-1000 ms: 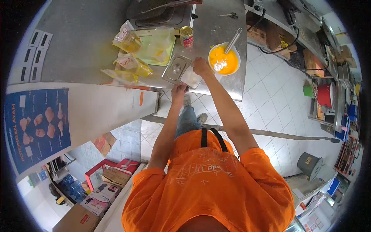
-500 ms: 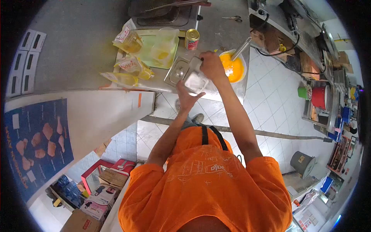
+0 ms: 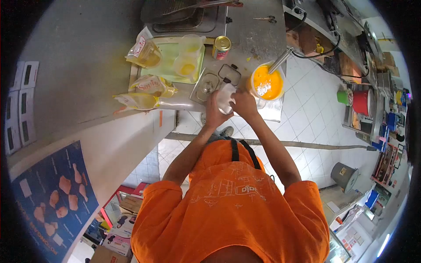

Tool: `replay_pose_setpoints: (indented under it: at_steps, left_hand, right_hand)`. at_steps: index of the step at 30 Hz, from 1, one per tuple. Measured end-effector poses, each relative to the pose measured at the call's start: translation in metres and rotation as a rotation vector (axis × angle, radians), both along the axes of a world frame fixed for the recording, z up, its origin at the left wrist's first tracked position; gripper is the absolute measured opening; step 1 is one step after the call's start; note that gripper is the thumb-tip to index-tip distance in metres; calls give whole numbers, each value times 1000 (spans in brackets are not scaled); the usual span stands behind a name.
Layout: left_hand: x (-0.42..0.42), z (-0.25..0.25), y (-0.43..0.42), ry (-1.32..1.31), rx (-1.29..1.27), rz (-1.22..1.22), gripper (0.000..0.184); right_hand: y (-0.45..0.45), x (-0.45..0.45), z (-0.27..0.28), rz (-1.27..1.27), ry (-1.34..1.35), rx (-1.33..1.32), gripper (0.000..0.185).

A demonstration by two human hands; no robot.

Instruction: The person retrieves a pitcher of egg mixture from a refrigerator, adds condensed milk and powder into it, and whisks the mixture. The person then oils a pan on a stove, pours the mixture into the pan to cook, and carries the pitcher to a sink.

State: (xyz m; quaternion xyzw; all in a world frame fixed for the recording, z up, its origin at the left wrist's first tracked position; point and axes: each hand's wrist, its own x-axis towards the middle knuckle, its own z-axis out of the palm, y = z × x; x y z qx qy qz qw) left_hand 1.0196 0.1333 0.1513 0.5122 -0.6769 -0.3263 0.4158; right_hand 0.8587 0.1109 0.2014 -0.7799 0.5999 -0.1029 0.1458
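Note:
My left hand (image 3: pixel 216 113) is wrapped round the left side of a small container of white contents (image 3: pixel 225 97). At its right edge is my right hand (image 3: pixel 244 104), fingers bent in; whether they pinch anything is too small to tell. A clear lid with a dark rim (image 3: pixel 230 73) lies just beyond the container. To the left sits a metal tray with a round hollow (image 3: pixel 206 87). Right of my hands, a white bowl of orange-yellow liquid (image 3: pixel 267 83) has a whisk (image 3: pixel 281 60) leaning in it. A closed can (image 3: pixel 221 47) stands behind.
A green tray (image 3: pixel 168 45) carries translucent cups (image 3: pixel 188 57). Beside it are yellow pouches (image 3: pixel 147 53). Scissors (image 3: pixel 265 19) lie farther back near a dark pan (image 3: pixel 188 19). A grey bin (image 3: pixel 344 176) stands on the tiled floor at right.
The clear lid has come off the white container and now lies behind it. My left hand has closed round the container, which is raised and tilted; my right hand has moved down to its edge.

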Motion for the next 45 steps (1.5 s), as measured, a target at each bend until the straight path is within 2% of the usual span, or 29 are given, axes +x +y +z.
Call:
replay_pose_setpoints:
  at_steps: [3,9,12,13,17,20,24,25,28,31,34,37,41,45]
  left_hand:
    - [13,35,-10,-32,-41,-19,105]
    - [18,83,-36,-27,-39,-71,105]
    - [12,107,-50,-20,-110,-90,103]
    - [9,115,-54,-15,-124,-91,103]
    - [-6,138,-68,-18,-157,-174,101]
    - [-19,155,-77,-1,-198,-241,102]
    - [-40,168,-80,7,-235,-263,103]
    - [-45,170,-80,12,-247,-259,103]
    - [-61,165,-83,44,-235,-263,104]
    - [-75,177,-79,-43,-274,-223,103]
    - [-89,178,-78,-79,-218,-252,103]
    - [-103,178,-76,-89,-206,-250,105]
    - [-124,184,-74,-161,-247,-253,104]
    - [-134,184,-75,-207,-251,-257,102]
  right_hand:
    - [10,7,30,-113,-100,116,16]
    - [1,23,100,-183,-197,28,14]
    - [-2,24,117,-327,-427,15,11]
    - [-6,25,114,-389,-523,-72,14]
    - [-11,9,131,-570,-745,35,23]
    - [-11,-15,135,-604,-971,-88,23]
    - [-3,-40,166,-528,-720,-120,20]
    - [0,-43,173,-524,-720,-199,19]
    - [5,-60,184,-418,-627,-211,16]
    - [9,-82,186,-433,-681,-206,18]
    - [6,-99,178,-453,-709,-342,17]
    - [4,-112,184,-466,-553,-436,19]
    - [0,-118,154,-385,-656,-421,19]
    - [4,-125,135,-581,-984,-201,19]
